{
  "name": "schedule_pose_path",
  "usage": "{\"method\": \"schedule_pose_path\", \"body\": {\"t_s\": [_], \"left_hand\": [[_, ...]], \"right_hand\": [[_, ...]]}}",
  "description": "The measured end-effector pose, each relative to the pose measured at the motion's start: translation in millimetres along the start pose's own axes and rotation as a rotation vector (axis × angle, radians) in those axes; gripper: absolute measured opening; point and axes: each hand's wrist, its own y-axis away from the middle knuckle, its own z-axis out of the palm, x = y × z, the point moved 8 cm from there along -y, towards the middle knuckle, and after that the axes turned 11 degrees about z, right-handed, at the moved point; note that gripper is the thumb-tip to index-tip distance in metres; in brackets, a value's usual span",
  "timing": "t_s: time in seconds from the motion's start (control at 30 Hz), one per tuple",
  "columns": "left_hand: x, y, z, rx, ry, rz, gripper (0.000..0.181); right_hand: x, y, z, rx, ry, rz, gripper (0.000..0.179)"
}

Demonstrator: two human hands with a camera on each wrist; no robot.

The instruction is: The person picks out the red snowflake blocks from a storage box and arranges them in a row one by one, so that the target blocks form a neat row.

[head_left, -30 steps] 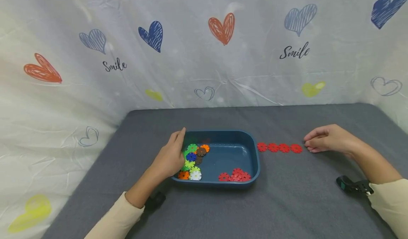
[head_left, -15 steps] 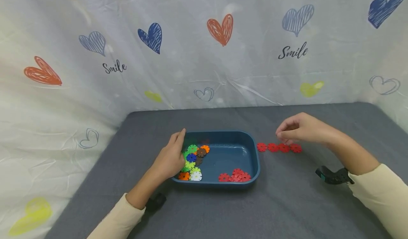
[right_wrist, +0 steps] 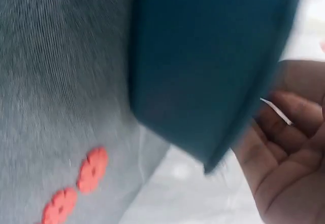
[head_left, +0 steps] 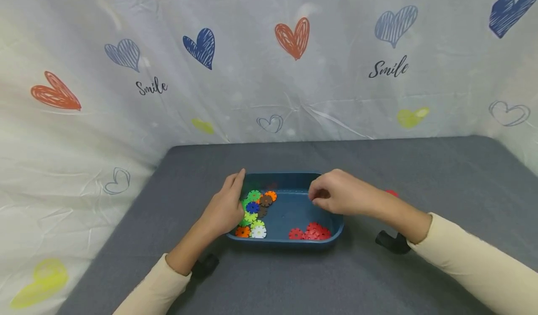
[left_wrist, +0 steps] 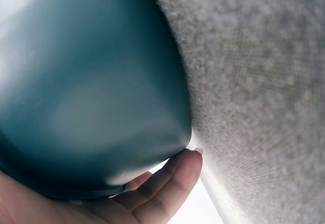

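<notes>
A dark blue plastic tray (head_left: 283, 212) rests on the cloth, seen from outside in both wrist views. My left hand (head_left: 224, 207) grips its left end; in the left wrist view the fingers (left_wrist: 175, 186) lie along the outer wall. My right hand (head_left: 341, 191) hovers over the tray's right end, fingers loosely curled with nothing visible between them. Red notched plastic discs (head_left: 314, 232) form a pile in the tray's near right corner. Right of the tray, a row of red discs (right_wrist: 92, 169) lies on the cloth, mostly hidden by the right forearm in the head view.
Mixed green, orange, brown, blue and white discs (head_left: 253, 207) fill the tray's left end, partly behind the left hand. Grey cloth (head_left: 290, 277) covers the table. A white curtain (head_left: 244, 86) with printed hearts hangs behind it.
My right hand has come left from the far end of the red row, passing over it to the tray's right end. The left hand and tray stay put.
</notes>
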Motion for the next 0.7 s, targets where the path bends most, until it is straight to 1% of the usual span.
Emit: {"method": "schedule_pose_path", "body": {"t_s": [0.17,0.23,0.27,0.33,0.47,0.6,0.7], "left_hand": [[-0.3,0.3,0.6,0.0,-0.004,-0.002,0.075],[-0.2,0.3,0.7,0.0,-0.004,-0.002,0.075],[-0.1,0.3,0.8,-0.001,-0.003,-0.002,0.075],[0.0,0.1,1.1,-0.002,0.0,-0.001,0.075],[-0.3,-0.6,1.0,-0.001,-0.004,-0.005,0.075],[-1.4,-0.6,-0.3,0.0,-0.006,-0.009,0.074],[-1.7,-0.3,-1.2,0.002,-0.003,-0.004,0.073]], "right_hand": [[-17,-6.7,40,-0.215,0.052,-0.135,0.027],[-22,-7.2,53,-0.283,0.073,-0.172,0.031],[-24,-7.8,58,-0.303,0.085,-0.185,0.033],[-27,-9.5,64,-0.319,0.103,-0.2,0.033],[-27,-14.2,70,-0.329,0.107,-0.196,0.03],[-25,-16.8,75,-0.38,0.079,-0.161,0.02],[-23,-17.2,77,-0.41,0.07,-0.133,0.02]]}}
